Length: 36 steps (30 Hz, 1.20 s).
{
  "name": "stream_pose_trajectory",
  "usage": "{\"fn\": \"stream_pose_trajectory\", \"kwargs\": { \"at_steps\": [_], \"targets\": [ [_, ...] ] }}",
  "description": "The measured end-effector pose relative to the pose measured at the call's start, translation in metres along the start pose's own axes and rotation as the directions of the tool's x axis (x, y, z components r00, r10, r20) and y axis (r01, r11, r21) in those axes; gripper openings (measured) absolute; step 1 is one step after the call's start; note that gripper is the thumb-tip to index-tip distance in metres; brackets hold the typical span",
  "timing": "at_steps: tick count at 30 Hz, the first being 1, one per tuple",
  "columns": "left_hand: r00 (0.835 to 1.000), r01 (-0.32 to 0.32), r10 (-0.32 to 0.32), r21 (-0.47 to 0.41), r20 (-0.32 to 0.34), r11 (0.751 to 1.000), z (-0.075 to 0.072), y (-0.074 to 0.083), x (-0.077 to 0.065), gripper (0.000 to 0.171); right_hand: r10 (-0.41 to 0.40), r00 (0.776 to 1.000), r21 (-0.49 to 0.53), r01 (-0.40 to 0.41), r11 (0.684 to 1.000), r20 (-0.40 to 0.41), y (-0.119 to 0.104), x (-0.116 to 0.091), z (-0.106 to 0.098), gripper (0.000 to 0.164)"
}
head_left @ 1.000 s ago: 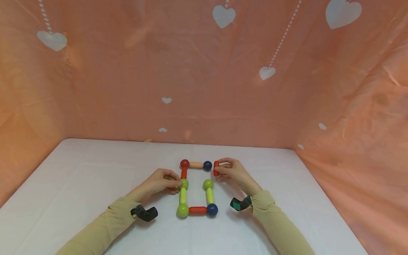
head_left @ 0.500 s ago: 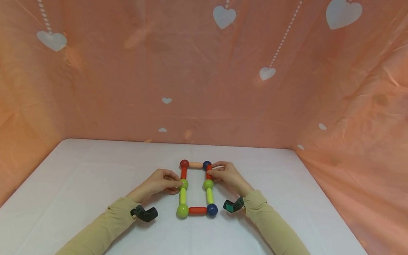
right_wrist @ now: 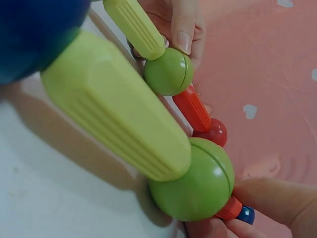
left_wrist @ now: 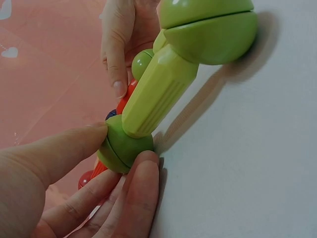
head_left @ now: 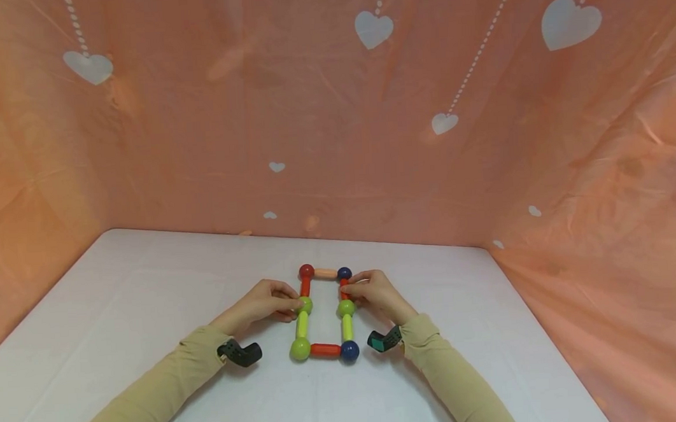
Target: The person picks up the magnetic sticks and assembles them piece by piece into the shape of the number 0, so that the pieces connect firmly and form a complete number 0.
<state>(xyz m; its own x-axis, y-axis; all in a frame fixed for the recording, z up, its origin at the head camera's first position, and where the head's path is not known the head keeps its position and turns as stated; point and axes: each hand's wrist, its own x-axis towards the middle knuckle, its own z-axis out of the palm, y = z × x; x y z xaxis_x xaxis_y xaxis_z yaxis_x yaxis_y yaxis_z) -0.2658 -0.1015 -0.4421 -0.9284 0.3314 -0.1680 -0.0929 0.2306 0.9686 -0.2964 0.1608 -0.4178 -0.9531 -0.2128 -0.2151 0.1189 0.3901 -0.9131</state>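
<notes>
Toy rods and balls form a long closed loop on the white table. On its left side, my left hand [head_left: 267,300] pinches the middle green ball [left_wrist: 128,146] between thumb and fingers. Across from it, my right hand [head_left: 378,292] grips a short red rod [right_wrist: 230,208] that spans from the far blue ball [head_left: 344,273] to the right green ball [right_wrist: 198,181]. A red ball [head_left: 307,272] and a peach rod [head_left: 326,273] make up the far end. Nearest the person are a green ball [head_left: 300,349], a red rod [head_left: 325,350] and a blue ball [head_left: 349,351].
The white-covered table [head_left: 164,296] extends around the loop on all sides. Behind and beside it hangs an orange-pink cloth [head_left: 310,110] printed with white hearts. Each wrist carries a small dark camera, such as the left one [head_left: 239,353].
My right hand has moved left with the red rod and set it into the gap between the blue and green balls. The loop's near end has shifted slightly; my left hand has stayed on its ball.
</notes>
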Motion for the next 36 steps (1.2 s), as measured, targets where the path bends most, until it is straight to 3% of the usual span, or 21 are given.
{"fn": "stream_pose_trajectory", "kwargs": {
  "at_steps": [14,23,26,36],
  "targets": [
    [1.0,0.017,-0.018,-0.018,-0.02,1.0,0.004,0.002,-0.001,0.028,0.004,0.999,-0.025,-0.005,1.0,-0.05,-0.002,-0.001,0.002,0.034],
    [0.992,0.047,-0.048,-0.013,-0.119,0.999,0.012,0.004,-0.007,0.042,-0.059,0.993,-0.054,0.065,0.996,0.106,0.004,-0.026,-0.008,0.04],
    [0.989,0.03,-0.028,0.015,-0.142,0.999,0.014,0.004,-0.009,0.041,-0.077,0.988,-0.082,0.088,0.993,0.132,0.004,-0.031,-0.007,0.044],
    [0.983,0.028,-0.04,-0.071,-0.178,0.997,0.005,0.003,0.003,0.034,-0.064,0.996,-0.078,0.069,0.995,0.064,-0.003,-0.021,0.002,0.043]
  ]
}}
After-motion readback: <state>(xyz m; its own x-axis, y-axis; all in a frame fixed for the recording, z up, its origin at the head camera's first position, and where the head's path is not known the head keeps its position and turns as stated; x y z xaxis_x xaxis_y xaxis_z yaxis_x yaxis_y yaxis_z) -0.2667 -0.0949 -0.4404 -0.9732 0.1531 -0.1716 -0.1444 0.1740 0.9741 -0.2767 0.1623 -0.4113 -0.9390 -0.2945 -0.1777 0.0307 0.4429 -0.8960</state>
